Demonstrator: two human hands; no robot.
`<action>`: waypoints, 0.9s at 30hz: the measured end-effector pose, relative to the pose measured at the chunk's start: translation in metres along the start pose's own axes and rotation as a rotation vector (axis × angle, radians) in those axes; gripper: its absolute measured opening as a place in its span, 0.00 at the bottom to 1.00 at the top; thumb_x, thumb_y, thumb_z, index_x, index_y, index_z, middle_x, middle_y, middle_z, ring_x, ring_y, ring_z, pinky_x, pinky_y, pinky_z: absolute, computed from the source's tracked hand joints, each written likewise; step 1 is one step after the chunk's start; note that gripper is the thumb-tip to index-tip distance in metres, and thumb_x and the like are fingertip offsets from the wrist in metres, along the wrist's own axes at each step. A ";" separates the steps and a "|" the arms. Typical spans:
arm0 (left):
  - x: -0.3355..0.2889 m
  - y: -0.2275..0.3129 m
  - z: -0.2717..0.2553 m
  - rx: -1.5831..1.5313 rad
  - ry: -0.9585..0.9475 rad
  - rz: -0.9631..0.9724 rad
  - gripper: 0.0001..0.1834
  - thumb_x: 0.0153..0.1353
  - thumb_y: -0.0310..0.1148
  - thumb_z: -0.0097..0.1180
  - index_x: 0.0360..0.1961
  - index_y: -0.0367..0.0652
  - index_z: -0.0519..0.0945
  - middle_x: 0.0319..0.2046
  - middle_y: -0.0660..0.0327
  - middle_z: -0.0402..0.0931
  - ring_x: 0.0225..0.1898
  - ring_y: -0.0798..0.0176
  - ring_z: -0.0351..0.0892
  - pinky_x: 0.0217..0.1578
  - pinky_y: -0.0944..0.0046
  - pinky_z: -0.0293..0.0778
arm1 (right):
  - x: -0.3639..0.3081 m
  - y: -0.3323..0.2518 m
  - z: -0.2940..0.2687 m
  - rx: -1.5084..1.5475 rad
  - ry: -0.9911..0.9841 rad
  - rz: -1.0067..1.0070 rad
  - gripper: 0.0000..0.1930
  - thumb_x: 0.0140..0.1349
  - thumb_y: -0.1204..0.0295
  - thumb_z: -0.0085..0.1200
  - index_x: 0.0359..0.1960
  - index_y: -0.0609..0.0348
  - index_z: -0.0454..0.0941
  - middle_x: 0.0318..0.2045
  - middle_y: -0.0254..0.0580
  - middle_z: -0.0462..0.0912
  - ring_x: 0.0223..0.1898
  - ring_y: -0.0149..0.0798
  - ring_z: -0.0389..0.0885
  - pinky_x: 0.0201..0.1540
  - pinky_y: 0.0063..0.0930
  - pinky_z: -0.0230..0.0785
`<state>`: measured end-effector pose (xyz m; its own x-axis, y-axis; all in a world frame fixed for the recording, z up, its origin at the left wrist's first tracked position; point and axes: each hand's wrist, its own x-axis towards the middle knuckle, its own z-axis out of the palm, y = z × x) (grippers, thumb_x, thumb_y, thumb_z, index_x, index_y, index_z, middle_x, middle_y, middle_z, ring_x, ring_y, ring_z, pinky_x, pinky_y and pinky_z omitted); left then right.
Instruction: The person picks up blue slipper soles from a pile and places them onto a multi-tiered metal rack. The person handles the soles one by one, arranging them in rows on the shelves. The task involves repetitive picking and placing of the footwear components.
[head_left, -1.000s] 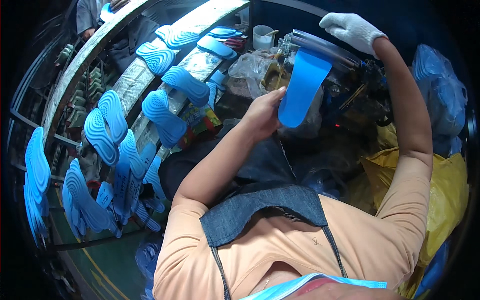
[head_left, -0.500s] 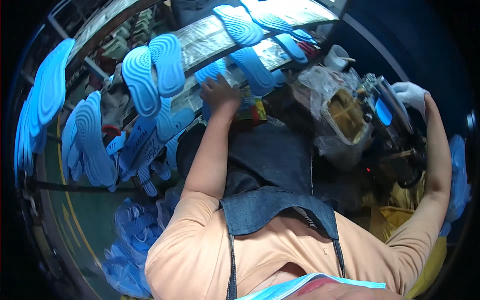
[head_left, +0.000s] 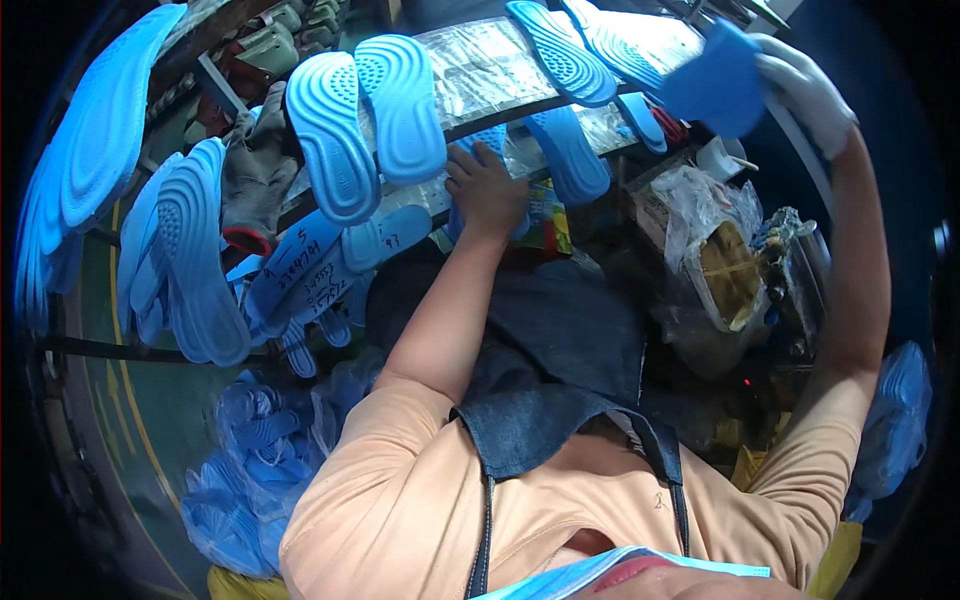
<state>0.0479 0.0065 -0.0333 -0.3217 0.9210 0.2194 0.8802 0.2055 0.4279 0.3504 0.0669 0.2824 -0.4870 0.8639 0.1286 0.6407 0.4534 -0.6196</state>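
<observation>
My bare left hand has its fingers bent over a blue shoe insole on the lower shelf. The hand covers much of this insole, and its thumb is hard to make out. Higher up at the right, my right hand, in a whitish glove, grips another blue insole that is blurred by motion. Beside my left hand, a blue insole lies across the lower shelf's edge. A ridged pair, including this insole, overhangs the upper shelf to the left.
More insoles hang at the left, near a grey glove with a red cuff. A plastic-wrapped container and a white cup stand at the right. Bagged blue insoles lie low at the left.
My right hand has moved up and left from beside the metal machine part at the right, bringing a blue insole toward the upper shelf. My left hand remains at its insole as the view shifts.
</observation>
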 end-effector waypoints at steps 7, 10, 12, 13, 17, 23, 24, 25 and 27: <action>0.003 -0.008 -0.008 -0.033 -0.054 -0.032 0.50 0.53 0.53 0.62 0.67 0.31 0.55 0.66 0.28 0.46 0.65 0.30 0.53 0.61 0.37 0.54 | 0.137 -0.040 0.151 -0.478 -0.358 -0.473 0.27 0.51 0.78 0.58 0.57 0.57 0.74 0.53 0.45 0.77 0.48 0.40 0.79 0.49 0.34 0.75; 0.000 -0.002 -0.008 -0.057 -0.049 0.034 0.50 0.52 0.53 0.64 0.66 0.30 0.56 0.65 0.26 0.46 0.64 0.29 0.55 0.60 0.36 0.55 | 0.175 -0.012 0.179 -0.662 -0.246 -0.522 0.19 0.61 0.76 0.49 0.55 0.52 0.76 0.56 0.43 0.76 0.54 0.43 0.77 0.50 0.35 0.75; -0.001 -0.011 -0.011 -0.064 -0.015 0.024 0.50 0.52 0.52 0.64 0.66 0.30 0.56 0.64 0.26 0.48 0.63 0.30 0.55 0.59 0.36 0.55 | 0.187 -0.026 0.198 -0.695 -0.171 -0.440 0.15 0.64 0.71 0.48 0.52 0.52 0.78 0.53 0.43 0.78 0.52 0.43 0.78 0.49 0.35 0.74; -0.001 -0.021 -0.013 -0.058 -0.008 0.001 0.50 0.52 0.51 0.64 0.66 0.30 0.56 0.64 0.26 0.48 0.63 0.30 0.55 0.59 0.36 0.55 | 0.179 -0.059 0.208 -0.726 -0.165 -0.302 0.14 0.66 0.67 0.48 0.51 0.53 0.79 0.51 0.44 0.80 0.50 0.43 0.80 0.49 0.35 0.74; -0.003 -0.015 -0.013 -0.070 -0.003 0.041 0.49 0.54 0.51 0.63 0.66 0.29 0.55 0.64 0.26 0.48 0.63 0.29 0.54 0.60 0.36 0.54 | 0.187 -0.051 0.203 -0.735 -0.192 -0.070 0.13 0.64 0.67 0.50 0.46 0.57 0.80 0.43 0.46 0.84 0.40 0.44 0.84 0.45 0.36 0.75; -0.005 -0.017 -0.016 -0.010 -0.050 0.039 0.48 0.55 0.52 0.60 0.66 0.29 0.54 0.65 0.27 0.48 0.64 0.30 0.55 0.60 0.36 0.55 | 0.157 -0.073 0.180 -0.903 -0.282 -0.172 0.29 0.53 0.67 0.60 0.58 0.62 0.70 0.48 0.52 0.81 0.44 0.47 0.83 0.51 0.35 0.75; -0.005 -0.016 -0.018 -0.006 -0.064 0.040 0.48 0.55 0.52 0.59 0.66 0.29 0.54 0.65 0.27 0.48 0.64 0.30 0.55 0.60 0.36 0.55 | 0.144 -0.073 0.173 -0.915 -0.270 -0.155 0.33 0.50 0.68 0.61 0.61 0.58 0.68 0.51 0.50 0.79 0.48 0.46 0.81 0.53 0.36 0.74; -0.005 -0.014 -0.020 -0.022 -0.084 0.030 0.48 0.55 0.52 0.60 0.66 0.29 0.54 0.65 0.27 0.48 0.64 0.30 0.55 0.60 0.36 0.55 | 0.130 -0.075 0.168 -0.927 -0.259 -0.137 0.38 0.48 0.69 0.62 0.65 0.54 0.65 0.54 0.48 0.77 0.51 0.44 0.79 0.56 0.37 0.72; -0.004 -0.012 -0.027 -0.038 -0.118 -0.002 0.48 0.55 0.51 0.60 0.66 0.29 0.54 0.65 0.27 0.48 0.64 0.30 0.55 0.60 0.36 0.55 | 0.094 -0.100 0.165 -1.007 -0.395 -0.113 0.48 0.40 0.63 0.68 0.68 0.53 0.60 0.63 0.51 0.69 0.64 0.48 0.68 0.68 0.39 0.59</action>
<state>0.0287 -0.0083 -0.0157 -0.2777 0.9538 0.1145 0.8651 0.1964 0.4615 0.1429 0.0665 0.2283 -0.6152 0.7558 -0.2244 0.6850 0.6533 0.3223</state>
